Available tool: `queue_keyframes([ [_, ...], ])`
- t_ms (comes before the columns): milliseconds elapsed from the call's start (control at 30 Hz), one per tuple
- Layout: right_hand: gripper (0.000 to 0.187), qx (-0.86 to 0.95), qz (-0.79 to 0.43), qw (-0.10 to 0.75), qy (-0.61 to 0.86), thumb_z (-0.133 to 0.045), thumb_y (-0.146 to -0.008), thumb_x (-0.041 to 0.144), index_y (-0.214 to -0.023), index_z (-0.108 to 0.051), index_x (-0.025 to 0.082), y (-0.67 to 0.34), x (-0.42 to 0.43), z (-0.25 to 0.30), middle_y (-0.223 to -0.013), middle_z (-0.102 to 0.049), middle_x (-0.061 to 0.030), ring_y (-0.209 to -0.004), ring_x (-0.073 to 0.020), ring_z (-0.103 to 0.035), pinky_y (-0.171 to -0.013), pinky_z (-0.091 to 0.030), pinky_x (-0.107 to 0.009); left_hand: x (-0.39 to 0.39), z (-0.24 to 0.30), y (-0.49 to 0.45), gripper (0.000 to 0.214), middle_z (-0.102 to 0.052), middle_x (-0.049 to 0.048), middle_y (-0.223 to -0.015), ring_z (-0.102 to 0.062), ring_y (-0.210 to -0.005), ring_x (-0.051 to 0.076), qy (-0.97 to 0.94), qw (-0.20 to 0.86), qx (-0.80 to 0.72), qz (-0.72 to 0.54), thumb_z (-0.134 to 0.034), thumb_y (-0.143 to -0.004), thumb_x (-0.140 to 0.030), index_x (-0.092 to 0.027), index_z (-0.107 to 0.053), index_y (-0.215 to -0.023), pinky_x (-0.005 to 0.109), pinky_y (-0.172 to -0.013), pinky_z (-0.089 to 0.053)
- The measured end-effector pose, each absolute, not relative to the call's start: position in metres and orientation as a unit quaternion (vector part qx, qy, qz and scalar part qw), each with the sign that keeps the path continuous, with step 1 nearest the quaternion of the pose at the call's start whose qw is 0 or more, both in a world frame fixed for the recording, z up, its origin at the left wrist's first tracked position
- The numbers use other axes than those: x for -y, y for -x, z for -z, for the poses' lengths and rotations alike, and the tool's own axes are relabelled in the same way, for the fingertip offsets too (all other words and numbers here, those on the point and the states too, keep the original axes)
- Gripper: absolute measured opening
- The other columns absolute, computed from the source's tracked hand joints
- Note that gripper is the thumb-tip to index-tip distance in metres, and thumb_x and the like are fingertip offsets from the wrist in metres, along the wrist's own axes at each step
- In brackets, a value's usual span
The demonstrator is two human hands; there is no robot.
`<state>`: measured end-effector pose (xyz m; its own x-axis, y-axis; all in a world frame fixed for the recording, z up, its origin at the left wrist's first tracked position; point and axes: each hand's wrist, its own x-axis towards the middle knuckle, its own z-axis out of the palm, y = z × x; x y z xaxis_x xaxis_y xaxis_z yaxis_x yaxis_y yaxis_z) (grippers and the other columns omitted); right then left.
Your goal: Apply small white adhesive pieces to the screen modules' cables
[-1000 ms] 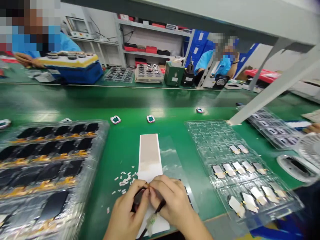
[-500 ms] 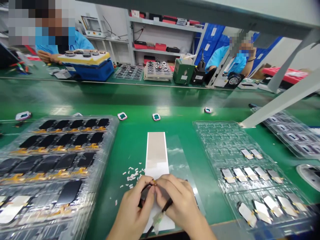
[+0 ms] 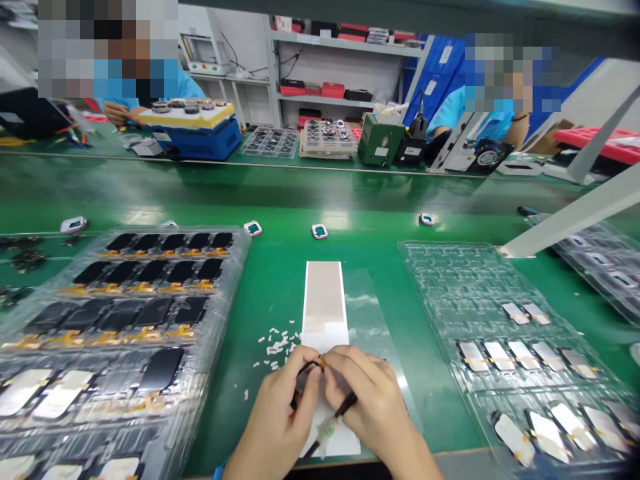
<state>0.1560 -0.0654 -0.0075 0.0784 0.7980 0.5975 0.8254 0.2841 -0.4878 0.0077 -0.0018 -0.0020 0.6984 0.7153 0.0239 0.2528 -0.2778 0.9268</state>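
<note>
My left hand point(image 3: 273, 417) and my right hand point(image 3: 373, 407) meet low in the middle of the view. Between their fingers is a small dark part point(image 3: 305, 380) with an amber tip, partly hidden. My right hand grips a slim black tool point(image 3: 345, 407) with a clear piece near its lower end. Under my hands lies a long white-and-beige paper strip point(image 3: 325, 300) on a clear plastic film point(image 3: 367, 313). Small white bits point(image 3: 273, 347) are scattered just left of the strip.
A plastic tray of black modules with amber tails point(image 3: 150, 287) lies left; a clear tray of white-backed modules point(image 3: 500, 360) lies right. Small pink-rimmed parts point(image 3: 319, 231) sit on the green bench. A grey frame strut point(image 3: 565, 220) crosses the right. Two co-workers sit beyond.
The whole scene has slid right in the picture as my view turned left. Both hands moved with it, and their hold on the dark part and black tool looks unchanged.
</note>
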Motion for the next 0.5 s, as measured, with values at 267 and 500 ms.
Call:
queue_keyframes([
  [267, 0.017, 0.675, -0.027, 0.434, 0.596, -0.049, -0.098, 0.012, -0.103, -0.065, 0.017, -0.1575, 0.0655, 0.0052, -0.090, -0.070, -0.0056, -0.076, -0.0143, -0.069, -0.061, -0.053, -0.023, 0.0015, 0.0038, -0.0066, 0.018, -0.064, 0.0002, -0.082, -0.064, -0.070, 0.015, -0.780, 0.481, -0.333, -0.224, -0.037, -0.103, -0.029, -0.022, -0.052, -0.100, 0.020, -0.058, -0.044],
  [500, 0.015, 0.671, 0.015, 0.427, 0.606, -0.052, -0.094, 0.012, -0.103, -0.064, 0.017, -0.1551, 0.0656, 0.0108, -0.088, -0.070, -0.0053, -0.070, -0.0156, -0.068, -0.059, -0.052, -0.026, 0.0005, -0.0001, -0.0086, 0.015, -0.061, -0.0028, -0.075, -0.061, -0.062, 0.013, -0.785, 0.476, -0.318, -0.235, -0.040, -0.102, -0.026, -0.023, -0.054, -0.101, 0.019, -0.058, -0.044],
])
